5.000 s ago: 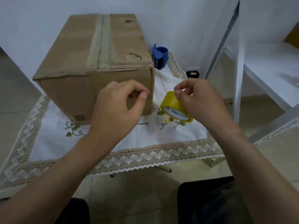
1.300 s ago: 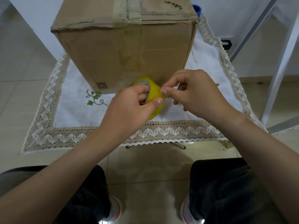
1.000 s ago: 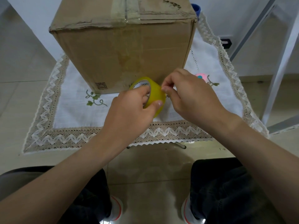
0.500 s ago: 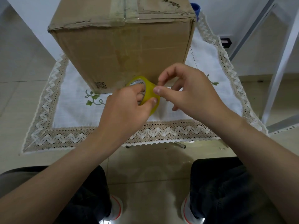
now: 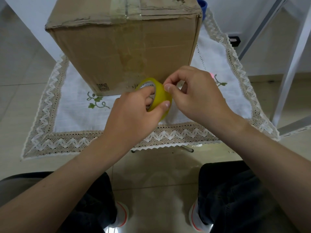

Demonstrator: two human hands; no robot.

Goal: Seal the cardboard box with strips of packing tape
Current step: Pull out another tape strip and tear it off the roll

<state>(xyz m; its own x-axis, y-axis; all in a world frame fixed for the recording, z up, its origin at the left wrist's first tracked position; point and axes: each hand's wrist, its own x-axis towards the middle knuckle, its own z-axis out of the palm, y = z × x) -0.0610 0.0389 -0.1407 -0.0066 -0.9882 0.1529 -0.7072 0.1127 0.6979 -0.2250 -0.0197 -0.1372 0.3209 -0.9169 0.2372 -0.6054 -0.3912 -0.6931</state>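
Step in hand, by my read: finding and lifting the free end of the tape before any strip can go on

left hand [image 5: 134, 111] at frame centre is closed around the yellow tape roll [image 5: 159, 96], fingers through the core, thumb pressed on the outer face. right hand [image 5: 193, 96] sits just right of the roll, thumb and forefinger curled almost together at the roll's upper right edge, other fingers loosely bent. Cannot tell whether the pinch actually has a tape end in it or is only scratching at the surface

cardboard box [image 5: 124, 44] fills upper centre, standing on the lace-edged tablecloth [image 5: 70, 142]; roll is held just in front of the box's lower front face, apart from it as far as I can see

To do it well:
- keep the roll locked with the left hand so it can't spin while the nail works
- run the nail around the circumference to catch the seam; clear-on-yellow gives no visual cue
- peel across the full width, else it likely splits into a sliver
- fold a small tab once the end is up
- pull out enough to cover the top seam plus overhang down both faces

Hidden or unclear:
- tape end itself not visible
- box top mostly cut off at the upper frame edge; old tape [image 5: 125, 9] shows along the centre seam, its condition further back unknown
- blue object [image 5: 202, 5] behind the box's upper right corner is mostly hidden
- small pink thing [image 5: 211, 75] behind the right knuckles, can't identify
- the table under the cloth is hidden apart from a bit of metal below the front edge
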